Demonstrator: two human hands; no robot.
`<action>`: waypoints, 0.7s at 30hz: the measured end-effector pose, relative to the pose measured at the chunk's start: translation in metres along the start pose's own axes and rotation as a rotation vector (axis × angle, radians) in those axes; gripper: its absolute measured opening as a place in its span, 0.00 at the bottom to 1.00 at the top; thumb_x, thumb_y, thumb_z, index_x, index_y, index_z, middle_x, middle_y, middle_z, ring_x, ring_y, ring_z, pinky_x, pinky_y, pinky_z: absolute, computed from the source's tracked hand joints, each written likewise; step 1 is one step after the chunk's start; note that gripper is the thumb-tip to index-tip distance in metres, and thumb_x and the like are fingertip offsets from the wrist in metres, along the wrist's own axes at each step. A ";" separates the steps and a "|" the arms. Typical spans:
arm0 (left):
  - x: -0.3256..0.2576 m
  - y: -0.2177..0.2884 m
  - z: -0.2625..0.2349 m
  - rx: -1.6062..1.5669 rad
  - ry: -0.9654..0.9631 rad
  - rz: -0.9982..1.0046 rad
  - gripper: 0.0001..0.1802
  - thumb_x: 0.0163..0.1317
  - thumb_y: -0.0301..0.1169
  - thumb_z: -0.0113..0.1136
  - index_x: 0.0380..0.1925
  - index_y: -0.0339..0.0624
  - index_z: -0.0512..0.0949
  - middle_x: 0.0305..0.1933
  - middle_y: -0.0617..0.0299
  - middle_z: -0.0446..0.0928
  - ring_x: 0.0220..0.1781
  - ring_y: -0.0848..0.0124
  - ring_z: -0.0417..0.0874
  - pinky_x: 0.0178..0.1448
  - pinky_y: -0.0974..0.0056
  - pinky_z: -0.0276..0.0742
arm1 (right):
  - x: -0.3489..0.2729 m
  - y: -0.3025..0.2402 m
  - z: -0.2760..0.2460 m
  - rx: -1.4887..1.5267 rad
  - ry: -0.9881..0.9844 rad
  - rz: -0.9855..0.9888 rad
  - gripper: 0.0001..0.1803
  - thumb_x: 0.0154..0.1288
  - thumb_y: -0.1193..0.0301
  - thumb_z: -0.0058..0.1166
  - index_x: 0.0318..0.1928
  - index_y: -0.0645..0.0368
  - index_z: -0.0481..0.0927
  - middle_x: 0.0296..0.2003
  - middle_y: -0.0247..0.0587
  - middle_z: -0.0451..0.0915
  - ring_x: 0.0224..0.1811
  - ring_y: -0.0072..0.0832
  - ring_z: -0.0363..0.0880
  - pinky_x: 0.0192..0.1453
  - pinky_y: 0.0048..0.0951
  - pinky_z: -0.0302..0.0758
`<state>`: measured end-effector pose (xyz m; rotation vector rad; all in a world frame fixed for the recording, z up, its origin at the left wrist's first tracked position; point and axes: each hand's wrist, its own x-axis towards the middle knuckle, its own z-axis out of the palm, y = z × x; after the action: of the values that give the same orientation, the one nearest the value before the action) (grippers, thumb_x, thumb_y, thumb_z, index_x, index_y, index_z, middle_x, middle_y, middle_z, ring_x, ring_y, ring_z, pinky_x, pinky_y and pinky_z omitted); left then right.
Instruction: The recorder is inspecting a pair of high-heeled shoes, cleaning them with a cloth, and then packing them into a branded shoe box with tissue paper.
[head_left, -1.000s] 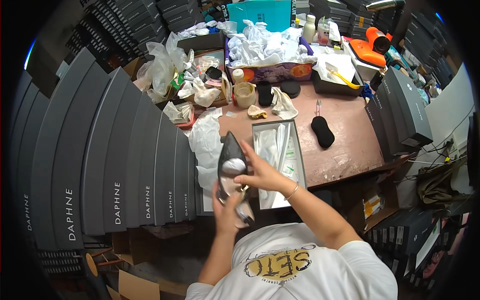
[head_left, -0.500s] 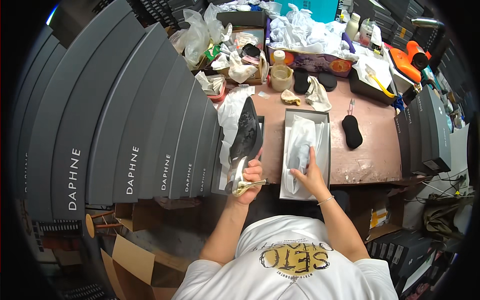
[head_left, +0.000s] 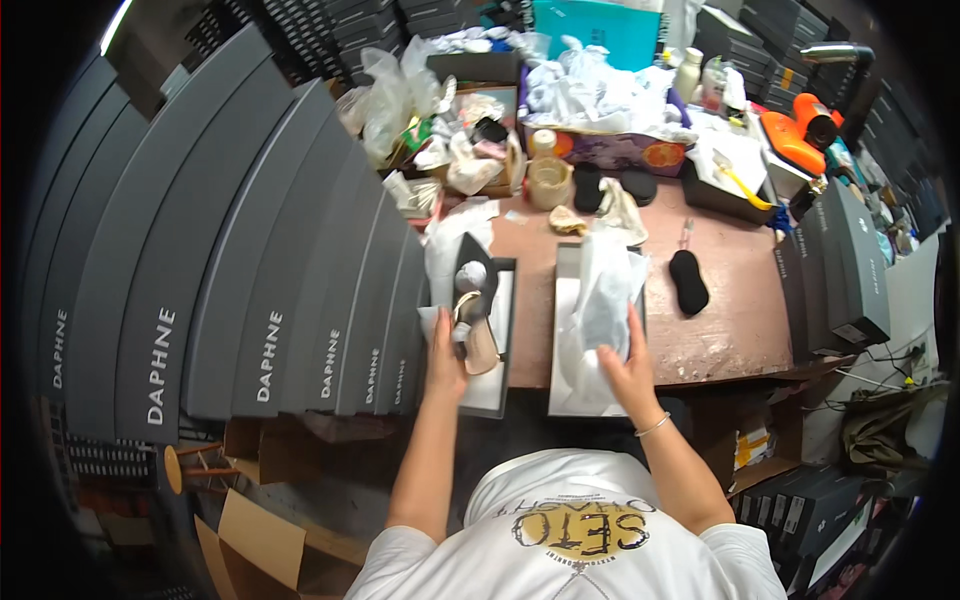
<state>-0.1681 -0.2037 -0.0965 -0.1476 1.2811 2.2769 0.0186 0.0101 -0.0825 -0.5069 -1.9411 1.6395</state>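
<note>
My left hand (head_left: 445,360) is at the side of a black pointed-toe heeled shoe (head_left: 484,282), its fingers against the shoe. The shoe's open top faces up, with a crumpled paper ball (head_left: 470,276) in its toe and a beige insole showing. Below it lies an open grey shoebox part (head_left: 494,398) with white paper at its left. My right hand (head_left: 628,372) is closed around the near end of a bundle wrapped in white tissue paper (head_left: 598,300). That bundle lies along an open grey shoebox (head_left: 568,400); what the tissue covers shows only as a darker shape.
Tall rows of grey shoeboxes (head_left: 215,280) wall off the left; more shoeboxes (head_left: 838,270) stand at the right. A black shoe-shaped pad (head_left: 688,282) lies on the table (head_left: 735,340). Behind are a jar (head_left: 548,182), a cloth (head_left: 622,212) and a carton of crumpled paper (head_left: 620,150).
My left hand has lowered the shoe toward the left box and turned it so its inside faces up. My right hand stays at the tissue bundle, which sits slightly higher. The view has shifted slightly.
</note>
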 end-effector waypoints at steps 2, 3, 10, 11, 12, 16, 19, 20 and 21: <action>-0.012 0.001 0.006 1.045 0.233 0.671 0.39 0.64 0.45 0.58 0.67 0.36 0.56 0.67 0.46 0.60 0.66 0.59 0.65 0.66 0.61 0.63 | -0.007 -0.030 -0.007 -0.182 -0.049 -0.148 0.41 0.57 0.73 0.57 0.69 0.67 0.53 0.64 0.59 0.64 0.67 0.39 0.65 0.66 0.31 0.62; -0.033 0.007 0.028 0.869 -0.055 0.620 0.46 0.63 0.52 0.57 0.68 0.31 0.50 0.70 0.44 0.54 0.71 0.55 0.57 0.71 0.55 0.54 | -0.008 -0.040 -0.007 -0.205 -0.080 -0.199 0.41 0.56 0.73 0.58 0.69 0.67 0.55 0.59 0.57 0.68 0.62 0.40 0.69 0.62 0.32 0.66; -0.026 -0.003 0.112 -0.264 -0.167 -0.172 0.35 0.63 0.55 0.54 0.61 0.42 0.65 0.58 0.59 0.72 0.56 0.62 0.76 0.61 0.56 0.71 | -0.003 -0.078 -0.013 -0.493 -0.506 -0.547 0.32 0.52 0.73 0.63 0.61 0.56 0.70 0.37 0.45 0.75 0.39 0.40 0.75 0.43 0.36 0.73; -0.027 -0.003 0.120 -0.307 -0.114 -0.097 0.35 0.64 0.56 0.53 0.61 0.42 0.65 0.59 0.59 0.71 0.57 0.63 0.75 0.62 0.57 0.71 | 0.004 -0.063 -0.016 -0.459 -0.365 -0.580 0.27 0.52 0.74 0.62 0.55 0.56 0.74 0.38 0.44 0.76 0.40 0.40 0.75 0.43 0.36 0.73; -0.033 -0.001 0.128 -0.339 -0.055 -0.033 0.35 0.64 0.57 0.51 0.60 0.42 0.66 0.60 0.59 0.70 0.58 0.63 0.74 0.62 0.57 0.70 | 0.009 -0.052 -0.017 -0.419 -0.219 -0.599 0.21 0.52 0.75 0.62 0.50 0.56 0.78 0.39 0.43 0.77 0.41 0.40 0.76 0.43 0.36 0.73; -0.030 -0.015 0.150 -0.304 0.007 0.188 0.32 0.67 0.57 0.45 0.59 0.44 0.68 0.58 0.59 0.72 0.59 0.62 0.73 0.63 0.58 0.70 | 0.021 -0.058 0.022 -0.369 0.068 -0.527 0.14 0.48 0.77 0.62 0.39 0.60 0.78 0.42 0.43 0.77 0.44 0.40 0.76 0.53 0.39 0.70; 0.015 -0.033 0.109 -0.140 -0.145 0.152 0.34 0.65 0.61 0.42 0.60 0.48 0.67 0.59 0.60 0.71 0.59 0.62 0.73 0.63 0.56 0.68 | 0.009 -0.096 0.049 -0.343 -0.127 -0.769 0.14 0.45 0.77 0.58 0.37 0.61 0.77 0.43 0.43 0.76 0.46 0.39 0.76 0.57 0.42 0.67; 0.024 -0.027 0.105 -0.266 -0.260 0.086 0.35 0.65 0.62 0.42 0.61 0.49 0.67 0.59 0.60 0.71 0.59 0.61 0.72 0.63 0.55 0.68 | 0.003 -0.101 0.054 -0.330 -0.207 -0.848 0.14 0.45 0.76 0.57 0.37 0.61 0.77 0.43 0.43 0.76 0.47 0.39 0.76 0.57 0.42 0.68; 0.028 -0.016 0.108 -0.384 -0.369 0.005 0.36 0.64 0.63 0.41 0.61 0.49 0.66 0.58 0.60 0.71 0.58 0.61 0.72 0.63 0.54 0.68 | -0.009 -0.105 0.052 -0.299 -0.245 -0.931 0.13 0.48 0.77 0.56 0.38 0.61 0.77 0.44 0.44 0.76 0.48 0.37 0.76 0.56 0.41 0.69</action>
<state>-0.1674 -0.0974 -0.0592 0.1385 0.6542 2.3896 -0.0010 -0.0554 0.0129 0.4790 -2.1128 0.8378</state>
